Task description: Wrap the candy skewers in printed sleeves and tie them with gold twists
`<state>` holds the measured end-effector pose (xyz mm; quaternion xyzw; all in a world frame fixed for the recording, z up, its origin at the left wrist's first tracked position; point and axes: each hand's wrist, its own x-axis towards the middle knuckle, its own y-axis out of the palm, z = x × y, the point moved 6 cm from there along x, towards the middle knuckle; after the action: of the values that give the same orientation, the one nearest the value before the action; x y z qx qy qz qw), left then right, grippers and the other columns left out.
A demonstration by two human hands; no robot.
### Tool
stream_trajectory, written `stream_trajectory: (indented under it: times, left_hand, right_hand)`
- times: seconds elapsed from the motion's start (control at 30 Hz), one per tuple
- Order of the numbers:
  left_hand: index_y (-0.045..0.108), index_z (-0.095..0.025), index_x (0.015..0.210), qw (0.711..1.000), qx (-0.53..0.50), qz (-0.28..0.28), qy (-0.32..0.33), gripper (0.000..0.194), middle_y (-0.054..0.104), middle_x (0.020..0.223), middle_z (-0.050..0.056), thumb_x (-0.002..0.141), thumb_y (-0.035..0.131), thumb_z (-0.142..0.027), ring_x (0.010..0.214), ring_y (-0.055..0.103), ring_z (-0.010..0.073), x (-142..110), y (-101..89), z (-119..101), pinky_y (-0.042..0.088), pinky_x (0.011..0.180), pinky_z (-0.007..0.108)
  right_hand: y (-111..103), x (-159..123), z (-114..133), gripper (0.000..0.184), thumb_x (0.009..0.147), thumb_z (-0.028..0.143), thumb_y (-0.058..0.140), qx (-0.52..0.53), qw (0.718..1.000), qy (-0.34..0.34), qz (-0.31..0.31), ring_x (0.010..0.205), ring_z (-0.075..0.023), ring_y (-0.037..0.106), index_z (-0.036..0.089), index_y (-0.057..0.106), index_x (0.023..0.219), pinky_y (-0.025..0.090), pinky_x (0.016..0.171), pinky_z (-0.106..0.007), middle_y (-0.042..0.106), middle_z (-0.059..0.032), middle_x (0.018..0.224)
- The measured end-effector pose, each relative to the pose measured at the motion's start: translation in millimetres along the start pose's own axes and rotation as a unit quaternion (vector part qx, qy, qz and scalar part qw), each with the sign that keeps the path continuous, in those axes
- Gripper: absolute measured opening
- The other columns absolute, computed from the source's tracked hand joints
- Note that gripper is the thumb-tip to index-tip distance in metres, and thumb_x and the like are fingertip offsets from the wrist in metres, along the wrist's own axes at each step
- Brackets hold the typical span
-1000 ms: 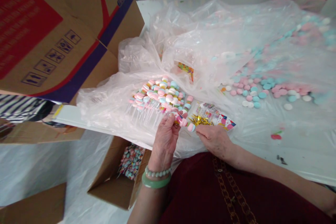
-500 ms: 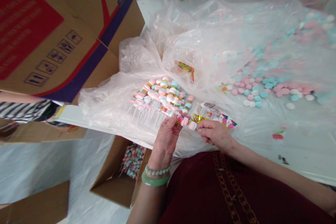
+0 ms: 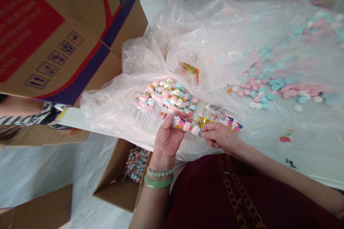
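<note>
head view: left hand and right hand both pinch one candy stick, seemingly unfinished; pile and box of others look done, loose candies remain.

White table beneath plastic sheeting

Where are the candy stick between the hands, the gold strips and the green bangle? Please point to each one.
Candy stick (image 3: 187,126), head view: on a pink piece.
Gold strips (image 3: 205,120), head view: on the middle of the bunch.
Green bangle (image 3: 158,183), head view: on the front of its band.
</note>
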<state>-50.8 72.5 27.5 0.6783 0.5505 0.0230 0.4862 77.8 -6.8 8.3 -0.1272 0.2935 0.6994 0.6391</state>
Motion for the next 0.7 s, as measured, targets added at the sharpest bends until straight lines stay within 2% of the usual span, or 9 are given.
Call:
stream_trajectory:
  times: [0.07,0.13,0.3,0.37,0.4,0.47,0.53,0.63,0.7]
  left_hand:
    - [0.064,-0.016,0.082,1.000,-0.009,0.005,-0.002,0.022,0.067,0.088,0.007,0.079,0.068,-0.038,0.103,0.063,0.0276,1,2.4,1,0.050,0.091,0.043]
    - [0.063,-0.016,0.079,1.000,-0.016,-0.007,0.003,0.023,0.067,0.085,0.006,0.083,0.064,-0.039,0.102,0.063,0.0261,2,3.6,2,0.050,0.091,0.042]
    - [0.061,-0.016,0.076,0.999,-0.029,-0.034,0.017,0.027,0.067,0.087,0.006,0.091,0.051,-0.035,0.106,0.062,0.0247,5,9.3,8,0.047,0.094,0.042]
    - [0.062,-0.015,0.077,0.999,-0.011,-0.026,0.030,0.028,0.068,0.090,0.006,0.092,0.051,-0.036,0.107,0.062,0.0249,4,13.3,9,0.046,0.095,0.042]
    - [0.062,-0.015,0.077,0.999,0.001,-0.019,0.036,0.028,0.068,0.091,0.007,0.091,0.051,-0.037,0.107,0.062,0.0249,3,15.3,9,0.046,0.095,0.042]
    - [0.062,-0.015,0.078,0.999,0.027,-0.003,0.037,0.028,0.068,0.091,0.007,0.090,0.053,-0.039,0.107,0.062,0.0254,1,18.6,10,0.046,0.095,0.041]
    - [0.063,-0.015,0.078,0.998,0.043,0.014,0.034,0.028,0.069,0.092,0.008,0.088,0.056,-0.040,0.106,0.062,0.0261,0,20.2,10,0.047,0.093,0.041]
    - [0.063,-0.015,0.080,0.998,0.047,0.029,0.012,0.025,0.069,0.089,0.007,0.084,0.062,-0.040,0.102,0.064,0.0258,1,17.4,10,0.049,0.092,0.041]
    - [0.063,-0.015,0.082,0.999,0.043,0.031,-0.006,0.024,0.069,0.086,0.006,0.083,0.064,-0.039,0.095,0.066,0.0238,2,13.2,10,0.050,0.091,0.040]
  right_hand:
    - [-4,1,5,0.014,0.077,0.029,0.054,-0.086,0.995,-0.040,-0.013,0.039,-0.0067,0.033,0.018,0.059,0.069,0.022,0.041,-0.021,0.046,0.0063,0.046]
    - [-7,-3,15,0.017,0.081,0.025,0.051,-0.222,0.966,-0.126,-0.051,0.048,-0.0086,0.043,0.018,0.059,0.068,0.029,0.049,-0.022,0.050,0.0043,0.051]
    - [3,-21,27,0.026,0.091,0.018,0.043,-0.511,0.788,-0.318,-0.126,0.061,-0.0127,0.051,0.018,0.062,0.073,0.029,0.055,-0.026,0.061,-0.0020,0.066]
    - [5,-24,25,0.027,0.092,0.015,0.041,-0.548,0.753,-0.340,-0.131,0.059,-0.0127,0.051,0.017,0.062,0.074,0.027,0.054,-0.027,0.061,-0.0026,0.065]
    - [5,-24,24,0.027,0.092,0.015,0.041,-0.548,0.752,-0.341,-0.132,0.060,-0.0128,0.051,0.017,0.062,0.075,0.027,0.054,-0.027,0.062,-0.0029,0.065]
    - [1,-23,24,0.024,0.091,0.016,0.043,-0.508,0.786,-0.326,-0.133,0.062,-0.0130,0.053,0.018,0.062,0.075,0.029,0.056,-0.026,0.063,-0.0029,0.067]
    - [-4,-20,24,0.021,0.088,0.019,0.047,-0.408,0.859,-0.287,-0.119,0.062,-0.0120,0.052,0.018,0.060,0.071,0.032,0.057,-0.024,0.061,-0.0010,0.065]
    - [-10,-13,15,0.017,0.082,0.026,0.052,-0.159,0.973,-0.153,-0.063,0.045,-0.0076,0.042,0.019,0.055,0.067,0.029,0.046,-0.021,0.052,0.0041,0.052]
    - [-9,-11,7,0.014,0.078,0.029,0.056,0.004,0.998,-0.054,-0.019,0.035,-0.0050,0.030,0.018,0.055,0.069,0.019,0.037,-0.019,0.049,0.0064,0.046]
